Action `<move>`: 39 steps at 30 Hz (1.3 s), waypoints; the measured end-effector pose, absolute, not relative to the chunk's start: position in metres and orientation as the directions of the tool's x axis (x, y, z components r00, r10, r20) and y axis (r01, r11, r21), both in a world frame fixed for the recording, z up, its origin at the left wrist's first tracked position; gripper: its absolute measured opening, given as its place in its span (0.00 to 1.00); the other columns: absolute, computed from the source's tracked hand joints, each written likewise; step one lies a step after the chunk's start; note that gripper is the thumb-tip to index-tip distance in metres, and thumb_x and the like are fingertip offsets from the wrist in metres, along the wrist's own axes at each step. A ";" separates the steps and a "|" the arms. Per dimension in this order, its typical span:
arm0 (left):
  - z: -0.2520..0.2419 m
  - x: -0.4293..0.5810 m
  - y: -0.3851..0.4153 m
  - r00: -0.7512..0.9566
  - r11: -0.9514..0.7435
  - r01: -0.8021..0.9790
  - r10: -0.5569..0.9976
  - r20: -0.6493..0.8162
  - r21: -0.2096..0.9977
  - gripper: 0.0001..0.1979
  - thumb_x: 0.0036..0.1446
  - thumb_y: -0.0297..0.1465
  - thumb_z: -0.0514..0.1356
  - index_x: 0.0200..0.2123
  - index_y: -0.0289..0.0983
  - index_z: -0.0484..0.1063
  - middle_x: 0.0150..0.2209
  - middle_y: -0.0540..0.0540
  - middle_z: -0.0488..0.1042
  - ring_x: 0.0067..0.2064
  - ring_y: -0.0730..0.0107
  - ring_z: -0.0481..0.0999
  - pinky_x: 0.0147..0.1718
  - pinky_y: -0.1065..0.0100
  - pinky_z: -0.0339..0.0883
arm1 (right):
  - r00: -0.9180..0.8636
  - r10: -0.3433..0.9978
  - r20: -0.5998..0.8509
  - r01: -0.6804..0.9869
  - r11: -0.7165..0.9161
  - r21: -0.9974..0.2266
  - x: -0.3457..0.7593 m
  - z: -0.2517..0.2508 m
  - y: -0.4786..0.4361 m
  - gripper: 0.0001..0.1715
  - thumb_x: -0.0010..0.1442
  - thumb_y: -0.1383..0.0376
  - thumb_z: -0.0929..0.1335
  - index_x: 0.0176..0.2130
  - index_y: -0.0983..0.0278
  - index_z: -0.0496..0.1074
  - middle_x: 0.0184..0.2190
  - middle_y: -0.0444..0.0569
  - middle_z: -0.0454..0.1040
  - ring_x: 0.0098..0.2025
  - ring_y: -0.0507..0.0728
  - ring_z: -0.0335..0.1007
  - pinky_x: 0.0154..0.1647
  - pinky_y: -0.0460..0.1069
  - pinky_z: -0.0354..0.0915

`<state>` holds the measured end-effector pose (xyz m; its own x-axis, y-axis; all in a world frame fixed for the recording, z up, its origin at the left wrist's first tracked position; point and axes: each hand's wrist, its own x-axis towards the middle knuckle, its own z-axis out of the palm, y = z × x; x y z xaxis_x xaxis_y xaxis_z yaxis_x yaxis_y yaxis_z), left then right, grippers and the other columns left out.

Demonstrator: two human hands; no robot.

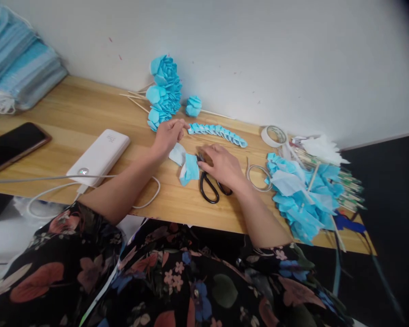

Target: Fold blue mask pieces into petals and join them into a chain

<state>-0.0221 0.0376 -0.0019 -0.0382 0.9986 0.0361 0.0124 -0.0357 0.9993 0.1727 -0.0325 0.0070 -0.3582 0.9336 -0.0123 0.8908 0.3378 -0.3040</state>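
Note:
My left hand (172,134) is closed in a pinch at the left end of a curved row of folded light-blue petals (218,131). What lies between its fingertips is too small to make out. My right hand (221,165) hovers over black-handled scissors (209,188), its fingers curved and thumb apart, with nothing visible in them. The scissors' blades are mostly hidden under that hand. Just left of it lie cut light-blue fabric pieces (190,170) and a paler piece (177,154).
Blue fabric flowers on sticks (165,91) and a single flower (193,106) lie by the wall. Rightward are a tape roll (274,136), coiled wire (259,178), a blue fabric heap (303,195) and a blue glue gun (349,223). A power bank (100,156), phone (15,145) and stacked masks (23,63) occupy the left.

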 end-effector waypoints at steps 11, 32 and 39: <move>0.003 -0.017 0.028 0.098 0.016 -0.002 0.995 -0.016 1.000 0.18 0.68 0.26 0.56 0.24 0.35 0.76 0.16 0.53 0.62 0.21 0.77 0.60 0.24 0.74 0.54 | -0.313 0.934 0.174 0.819 0.358 -0.449 0.212 0.007 -0.018 0.23 0.69 0.59 0.65 0.60 0.59 0.75 0.61 0.54 0.77 0.63 0.68 0.71 0.67 0.66 0.64; -0.001 -0.033 0.033 0.461 -0.202 0.370 0.887 0.010 0.907 0.07 0.54 0.32 0.66 0.35 0.39 0.84 0.35 0.48 0.84 0.35 0.69 0.77 0.34 0.72 0.64 | -0.234 0.972 0.021 0.443 0.126 -0.888 0.194 -0.003 -0.009 0.15 0.58 0.52 0.71 0.36 0.61 0.79 0.31 0.44 0.79 0.31 0.53 0.67 0.36 0.50 0.63; -0.002 -0.042 0.040 0.568 -0.280 0.466 0.822 -0.041 0.839 0.10 0.54 0.32 0.63 0.35 0.36 0.84 0.33 0.48 0.85 0.32 0.70 0.76 0.31 0.71 0.63 | -0.116 0.986 0.120 0.315 0.151 -0.937 0.196 -0.008 -0.006 0.11 0.56 0.55 0.73 0.32 0.60 0.78 0.28 0.41 0.75 0.30 0.51 0.64 0.35 0.49 0.61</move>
